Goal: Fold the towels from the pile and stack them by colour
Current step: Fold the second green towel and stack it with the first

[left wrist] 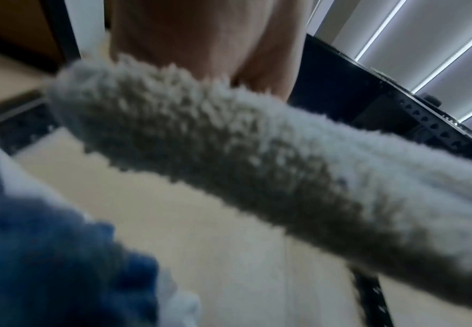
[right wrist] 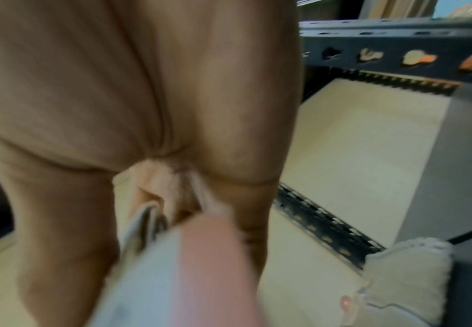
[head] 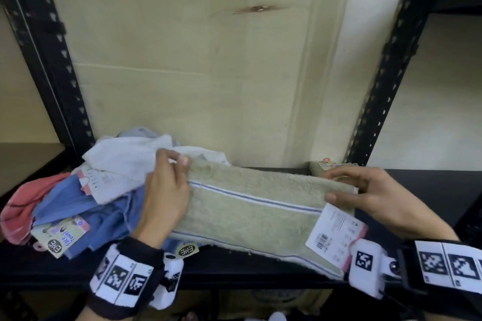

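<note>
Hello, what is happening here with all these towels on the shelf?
A person is folding a pale green terry towel with purple stripes on a black shelf. The left hand pinches one end, the right hand the other. A loose pile of white, blue and pink towels waits at the left; a folded pale green towel lies behind the right hand.

- We see a black shelf [head: 430, 185] carrying everything, set in a rack of perforated black uprights [head: 386, 81].
- Left of our left hand [head: 163, 198], a loose pile of towels [head: 86, 195] lies on it: white, blue, pink.
- Between our hands, a pale green towel [head: 250, 214] spreads across it.
- Just behind our right hand [head: 375, 198], a folded green towel [head: 330, 165] rests on it.
</note>
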